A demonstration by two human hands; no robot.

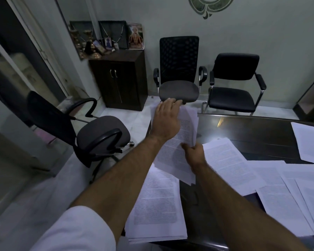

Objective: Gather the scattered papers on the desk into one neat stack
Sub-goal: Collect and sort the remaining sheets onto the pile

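A loose sheaf of white printed paper sheets (178,142) is held up off the dark glossy surface (243,131), over its left end, and this sheaf serves as the landmark here. The left hand (166,120) lies across the sheaf's far upper part, fingers curled over its top edge. The right hand (193,153) pinches the sheaf's lower right side, thumb on the printed face. The sheets in it are fanned and uneven at the edges, so the bundle is gathered but not yet squared.

Directly below the sheaf, nearer the person, a thicker pile of printed white pages (158,205) rests at the surface's left edge, its layers slightly offset. Right of the sheaf, several overlapping single printed sheets (261,173) lie spread out. Farther right and beyond, a separate white sheet (308,142) lies by itself.

By my reading the task is perhaps halfway: two bundles exist, yet they must be merged, the sheets to the right collected, and everything tapped into one even stack.

Beyond the sheaf stands a black mesh-backed office chair (179,69).
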